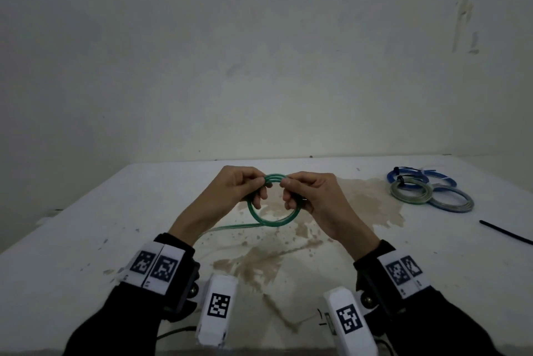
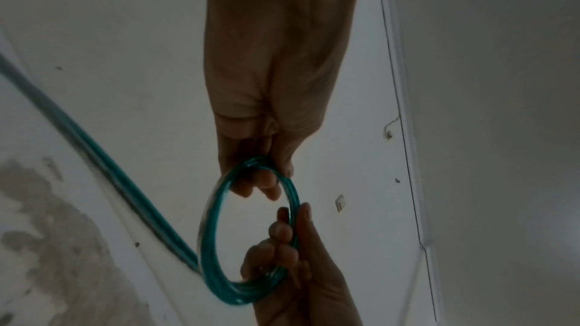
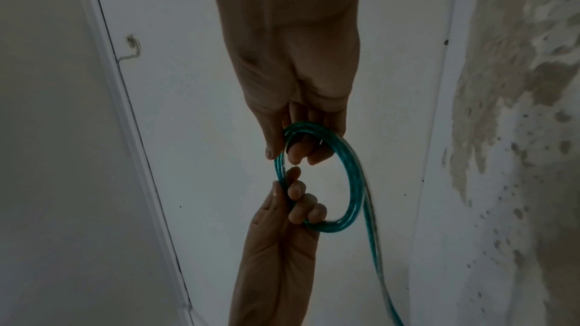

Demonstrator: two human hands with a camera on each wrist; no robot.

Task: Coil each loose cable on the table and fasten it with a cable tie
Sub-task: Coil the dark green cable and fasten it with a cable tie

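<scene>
A translucent green cable is wound into a small coil of a few loops, held upright above the middle of the white table. My left hand grips the coil's left side, with thumb and fingers curled round the strands. My right hand grips the right side the same way. The cable's loose tail trails from the bottom of the coil to the left, under my left forearm. The wrist views show the coil held between my left hand and my right hand.
Three coiled cables lie at the back right: a blue one, a grey-green one and a blue-grey one. A black cable tie lies near the right edge. A brown stain marks the table's middle.
</scene>
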